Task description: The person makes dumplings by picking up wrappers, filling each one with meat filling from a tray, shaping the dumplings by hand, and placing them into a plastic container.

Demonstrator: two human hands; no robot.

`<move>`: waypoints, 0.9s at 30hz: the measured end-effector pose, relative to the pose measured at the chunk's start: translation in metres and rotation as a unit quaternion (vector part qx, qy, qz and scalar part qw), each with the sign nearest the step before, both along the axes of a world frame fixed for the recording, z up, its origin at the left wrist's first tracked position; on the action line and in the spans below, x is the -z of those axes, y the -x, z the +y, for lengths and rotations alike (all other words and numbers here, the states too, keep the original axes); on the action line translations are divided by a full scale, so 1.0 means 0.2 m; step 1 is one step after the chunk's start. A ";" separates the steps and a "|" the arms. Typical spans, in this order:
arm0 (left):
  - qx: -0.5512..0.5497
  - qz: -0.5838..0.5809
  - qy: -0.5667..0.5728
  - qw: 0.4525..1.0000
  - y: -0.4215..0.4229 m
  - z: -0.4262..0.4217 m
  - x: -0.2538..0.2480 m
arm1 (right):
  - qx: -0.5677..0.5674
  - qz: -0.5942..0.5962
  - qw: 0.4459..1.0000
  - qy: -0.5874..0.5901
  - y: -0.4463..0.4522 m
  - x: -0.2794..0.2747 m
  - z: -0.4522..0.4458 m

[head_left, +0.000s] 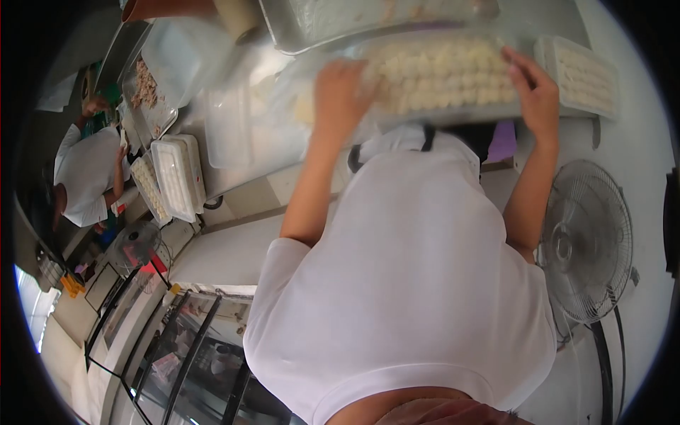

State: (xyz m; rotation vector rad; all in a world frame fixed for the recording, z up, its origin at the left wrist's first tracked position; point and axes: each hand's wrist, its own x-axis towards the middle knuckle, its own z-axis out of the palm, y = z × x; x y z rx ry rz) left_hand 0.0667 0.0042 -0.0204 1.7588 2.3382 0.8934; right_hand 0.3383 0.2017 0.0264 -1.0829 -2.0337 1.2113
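A clear plastic tray of pale, round dumplings (446,78) lies in front of me in several neat rows, blurred by motion. My right hand (536,88) is at its right end, thumb and fingers closed on the edge. Over the tray's left end, my left hand (343,92) is smeared by motion, with the fingers pointing inward. What it grips, if anything, cannot be made out. Thin, see-through plastic (294,99) shows beside and under that hand.
A second filled tray (582,76) sits at the right, above a standing fan (584,241). Metal trays (283,46) line the back. Stacked lidded boxes (177,177) stand at left, near another person in a white shirt (88,173). An empty-looking plastic tray (228,131) lies on the table.
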 end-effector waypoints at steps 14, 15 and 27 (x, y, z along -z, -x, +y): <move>-0.042 -0.088 0.160 0.982 0.34 -0.47 0.32 | -0.004 0.040 0.998 0.052 0.08 0.05 0.04; -0.030 -0.097 0.146 0.984 0.34 -0.47 0.32 | -0.007 0.042 0.998 0.050 0.10 0.04 0.03; -0.216 -0.517 -0.151 0.814 0.55 -0.45 0.25 | -0.131 -0.158 0.969 -0.135 0.23 0.03 0.25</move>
